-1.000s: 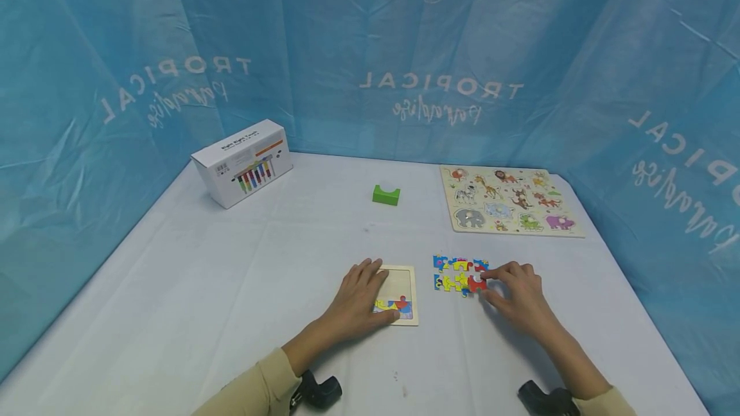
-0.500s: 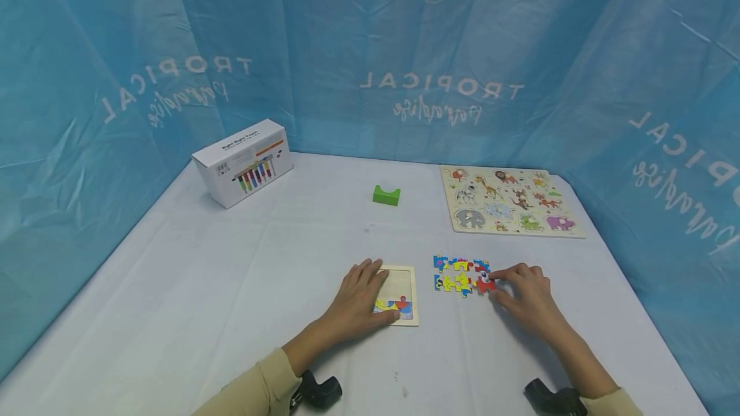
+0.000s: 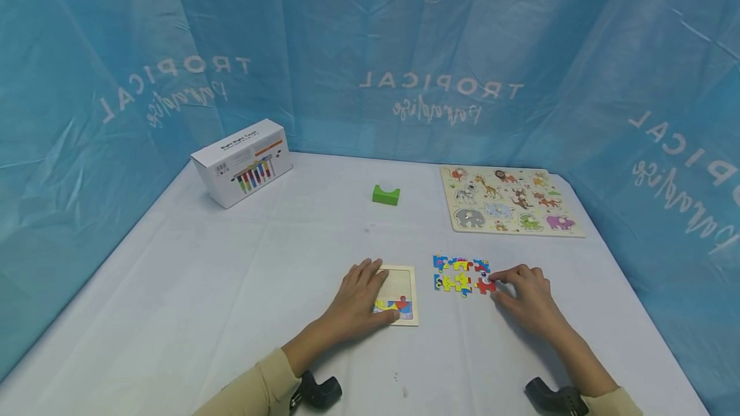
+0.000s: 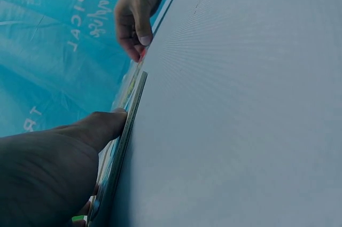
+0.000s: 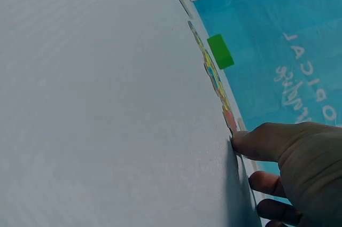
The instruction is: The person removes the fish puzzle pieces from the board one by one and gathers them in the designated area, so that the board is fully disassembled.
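Observation:
My left hand (image 3: 360,297) rests over the left side of a small wooden puzzle tray (image 3: 399,282), thumb along its near part and fingers extended towards its far edge. Joined blue, red and yellow pieces (image 3: 403,307) lie in the tray's near end; my hand hides its left part. To the right, my right hand (image 3: 523,294) pinches the edge of a red jigsaw piece (image 3: 484,286) between thumb and forefinger. That piece lies at the right end of a group of loose jigsaw pieces (image 3: 453,282). In the right wrist view, the thumb (image 5: 243,140) is right at the red piece's edge.
At the back right lies an animal peg puzzle board (image 3: 509,201). A green notched block (image 3: 385,196) stands at the back middle. A white printed box (image 3: 243,162) sits at the back left. Blue printed curtains (image 3: 370,50) enclose the white-covered table (image 3: 231,287).
My right hand has drawn the red jigsaw piece a little to the right, away from the yellow pieces, and turned it. My left hand and the tray have stayed put.

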Demonstrator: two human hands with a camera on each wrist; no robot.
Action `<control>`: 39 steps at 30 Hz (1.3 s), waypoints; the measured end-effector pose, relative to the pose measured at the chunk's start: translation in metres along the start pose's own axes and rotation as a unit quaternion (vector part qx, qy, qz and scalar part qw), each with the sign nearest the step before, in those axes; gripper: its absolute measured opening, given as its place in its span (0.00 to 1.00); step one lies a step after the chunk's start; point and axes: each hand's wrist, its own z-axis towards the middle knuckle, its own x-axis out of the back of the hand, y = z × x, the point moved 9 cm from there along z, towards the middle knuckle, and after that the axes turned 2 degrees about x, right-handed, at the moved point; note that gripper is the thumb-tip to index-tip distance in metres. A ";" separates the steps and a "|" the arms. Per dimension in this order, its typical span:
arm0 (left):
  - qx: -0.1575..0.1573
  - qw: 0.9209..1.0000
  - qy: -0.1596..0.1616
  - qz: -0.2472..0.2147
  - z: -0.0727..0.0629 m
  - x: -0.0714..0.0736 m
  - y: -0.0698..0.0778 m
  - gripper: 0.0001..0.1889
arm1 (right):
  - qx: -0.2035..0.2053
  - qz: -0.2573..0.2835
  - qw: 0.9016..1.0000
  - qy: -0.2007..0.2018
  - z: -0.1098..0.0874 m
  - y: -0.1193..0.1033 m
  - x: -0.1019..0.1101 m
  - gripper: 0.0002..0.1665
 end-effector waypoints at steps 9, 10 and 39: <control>0.005 1.000 -0.004 -0.004 0.000 0.000 0.000 0.40 | -0.001 -0.006 1.000 -0.012 0.001 0.002 -0.003 0.18; 0.005 1.000 -0.004 -0.004 0.000 0.000 0.001 0.40 | -0.002 -0.006 1.000 -0.013 0.001 0.003 -0.003 0.18; 0.014 0.999 0.021 -0.032 -0.013 0.017 -0.017 0.36 | 0.121 0.020 0.991 0.054 0.017 -0.085 -0.015 0.17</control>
